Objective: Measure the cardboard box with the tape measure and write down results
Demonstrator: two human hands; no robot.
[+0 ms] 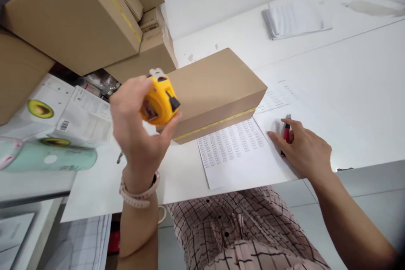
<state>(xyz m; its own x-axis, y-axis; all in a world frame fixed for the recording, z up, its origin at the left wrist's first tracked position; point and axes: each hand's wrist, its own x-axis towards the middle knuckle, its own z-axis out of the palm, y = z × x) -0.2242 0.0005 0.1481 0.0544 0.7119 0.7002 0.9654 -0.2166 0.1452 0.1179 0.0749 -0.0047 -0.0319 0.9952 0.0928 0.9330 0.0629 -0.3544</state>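
Observation:
My left hand (136,122) is raised over the desk and wrapped round a yellow tape measure (163,101) with a black button and a metal end hook. Behind the tape measure lies a long brown cardboard box (218,84) with a yellow measuring strip along its near side. My right hand (303,147) rests low on the desk, fingers curled about a slim red and black pen (286,133). Its thumb and index fingertips stand apart, and part of the grip is hidden. Between the hands, a sheet covered in handwritten columns (234,152) lies partly against the box.
Large cardboard boxes (72,17) are stacked at upper left. Below them sit white cartons with avocado pictures (47,101) and a mint-green bottle (69,156). A stack of papers (294,21) lies at the back right. The desk's front edge (186,199) runs close to my body.

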